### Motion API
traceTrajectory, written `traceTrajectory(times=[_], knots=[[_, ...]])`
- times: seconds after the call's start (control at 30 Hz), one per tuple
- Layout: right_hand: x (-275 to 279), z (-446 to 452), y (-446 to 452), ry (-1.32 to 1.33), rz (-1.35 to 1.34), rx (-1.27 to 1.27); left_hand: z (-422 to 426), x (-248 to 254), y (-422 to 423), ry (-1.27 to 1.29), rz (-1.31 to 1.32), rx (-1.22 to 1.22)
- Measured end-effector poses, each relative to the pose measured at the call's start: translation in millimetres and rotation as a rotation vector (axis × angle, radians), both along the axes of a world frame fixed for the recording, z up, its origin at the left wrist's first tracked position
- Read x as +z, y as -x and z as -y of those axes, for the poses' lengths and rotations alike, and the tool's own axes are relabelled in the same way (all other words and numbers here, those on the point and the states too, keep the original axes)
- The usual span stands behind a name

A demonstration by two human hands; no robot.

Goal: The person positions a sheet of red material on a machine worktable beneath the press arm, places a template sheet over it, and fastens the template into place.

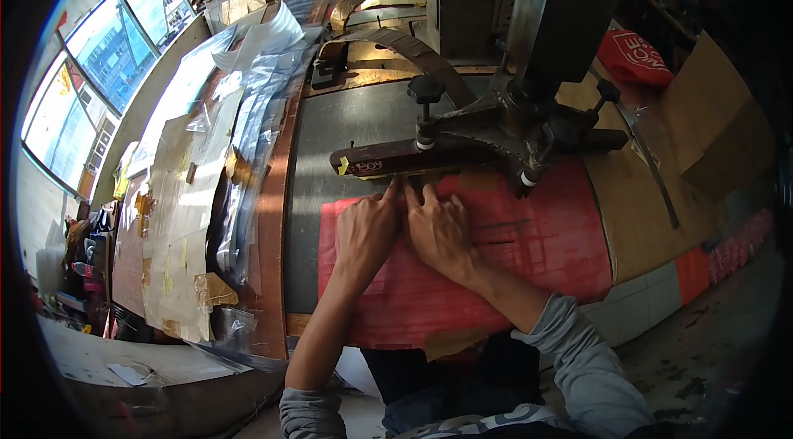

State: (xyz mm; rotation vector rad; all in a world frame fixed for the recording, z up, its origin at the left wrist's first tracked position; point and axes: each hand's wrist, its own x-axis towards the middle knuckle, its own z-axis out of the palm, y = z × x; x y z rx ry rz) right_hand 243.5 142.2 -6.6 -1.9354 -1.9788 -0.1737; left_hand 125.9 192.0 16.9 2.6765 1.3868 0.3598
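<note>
My left hand (368,224) rests on a red-covered board (537,253), its index finger stretched toward the front of a dark metal bar (446,156). Close beside it, my right hand (439,231) lies on the same red surface with its fingers extended and a little apart. The fingertips of both hands come together at the bar's lower edge, where a thin yellowish strip (384,176) shows. Whatever small piece may lie under the fingertips is hidden. Above the bar stands a heavy press head (516,109) with black screw knobs (426,90).
Plastic sheets (252,100) and worn cardboard (178,224) cover the left side of the table. Brown cardboard (652,191) and a red bag (632,59) are at the right. Curved strips (413,51) lie behind the bar. Windows (107,51) line the left wall.
</note>
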Motion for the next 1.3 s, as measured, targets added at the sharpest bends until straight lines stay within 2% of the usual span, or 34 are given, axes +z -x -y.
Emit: traceTrajectory(times=[0.3, 0.6, 0.9, 1.3], knots=[[-3, 0, 0, -0.03, 0.004, -0.005, -2, -4, 1, 0.007, 0.013, -0.003], [-2, 1, -1, -0.074, -0.018, -0.009, -5, 0, 5, -0.014, 0.233, 0.052], [2, 1, -1, -0.061, -0.063, -0.012, -5, -8, 8, -0.095, 0.186, 0.008], [4, 7, 2, -0.038, -0.054, 0.013, -5, -6, 5, -0.035, 0.06, 0.02]])
